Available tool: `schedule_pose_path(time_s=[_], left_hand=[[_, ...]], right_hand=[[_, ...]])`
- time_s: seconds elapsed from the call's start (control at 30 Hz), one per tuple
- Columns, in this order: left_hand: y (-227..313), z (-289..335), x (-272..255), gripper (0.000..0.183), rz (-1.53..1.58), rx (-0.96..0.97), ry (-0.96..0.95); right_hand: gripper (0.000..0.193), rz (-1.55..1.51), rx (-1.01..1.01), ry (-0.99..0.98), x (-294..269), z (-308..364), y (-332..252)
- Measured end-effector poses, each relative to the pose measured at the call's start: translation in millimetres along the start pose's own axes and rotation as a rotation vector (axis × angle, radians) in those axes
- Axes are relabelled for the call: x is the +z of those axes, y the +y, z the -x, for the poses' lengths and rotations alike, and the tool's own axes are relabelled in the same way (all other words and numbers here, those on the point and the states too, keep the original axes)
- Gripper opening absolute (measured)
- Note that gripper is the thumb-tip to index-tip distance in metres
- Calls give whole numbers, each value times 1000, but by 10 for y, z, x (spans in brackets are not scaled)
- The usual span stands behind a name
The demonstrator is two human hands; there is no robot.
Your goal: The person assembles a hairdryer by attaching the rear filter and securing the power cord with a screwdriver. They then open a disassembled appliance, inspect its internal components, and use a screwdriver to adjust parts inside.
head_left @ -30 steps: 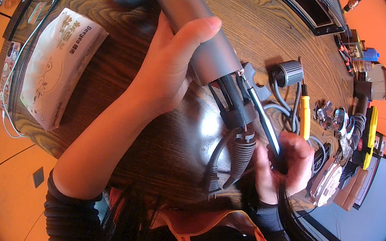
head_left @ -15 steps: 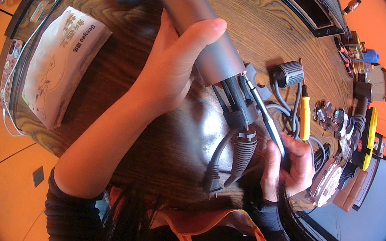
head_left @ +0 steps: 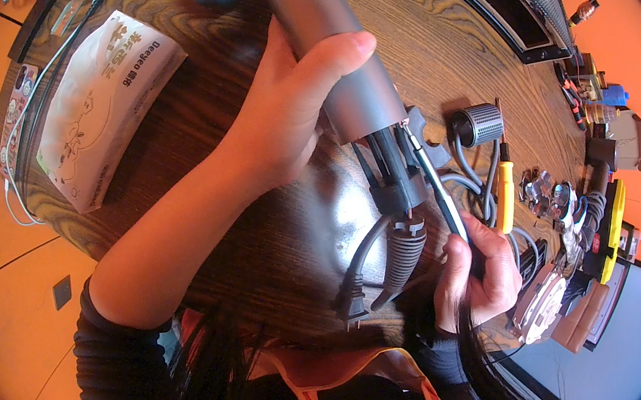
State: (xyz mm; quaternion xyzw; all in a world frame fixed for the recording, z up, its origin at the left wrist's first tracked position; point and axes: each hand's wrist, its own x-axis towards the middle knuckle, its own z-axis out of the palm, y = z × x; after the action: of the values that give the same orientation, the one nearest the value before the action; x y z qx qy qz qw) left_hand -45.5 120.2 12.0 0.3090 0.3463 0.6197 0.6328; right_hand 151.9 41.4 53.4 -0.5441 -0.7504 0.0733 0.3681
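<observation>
Left hand (head_left: 285, 112) wraps the handle of a grey hair dryer (head_left: 314, 10), thumb laid across the barrel; dryer slants over the table (head_left: 218, 68), wide head at far side, open handle end toward near right. Right hand (head_left: 486, 275) pinches a slim silver screwdriver (head_left: 439, 188) between thumb and fingers, tip up against the right side of the handle's open rim, beside the dark inner frame (head_left: 394, 174). What sits under the tip is too small to tell. Judgement on doing this well: the left grip should be firm, since the handle would likely roll or swing if pushed from the side; shaft best in line with whatever the tip seats in, pressure light and straight, as a slanted push could skid onto the rim or the frame. Thin inner parts look easy to bend, so little sideways prying. Ribbed black cord sleeve (head_left: 405, 258) hangs just left of the shaft; worth giving it slack. Dark strands of hair (head_left: 468, 330) hang before the right wrist; better tucked back, clear of the turning fingers.
</observation>
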Motion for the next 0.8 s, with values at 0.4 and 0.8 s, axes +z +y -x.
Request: schedule_pose_path(time_s=[0.4,0.8], left_hand=[[-3,14,-2,57,-13,31,-47],[9,30,19,61,-5,24,-51]], right_hand=[[12,-183,226,-145,-12,106,-1],[22,-289,286,-110,-1,80,-39]])
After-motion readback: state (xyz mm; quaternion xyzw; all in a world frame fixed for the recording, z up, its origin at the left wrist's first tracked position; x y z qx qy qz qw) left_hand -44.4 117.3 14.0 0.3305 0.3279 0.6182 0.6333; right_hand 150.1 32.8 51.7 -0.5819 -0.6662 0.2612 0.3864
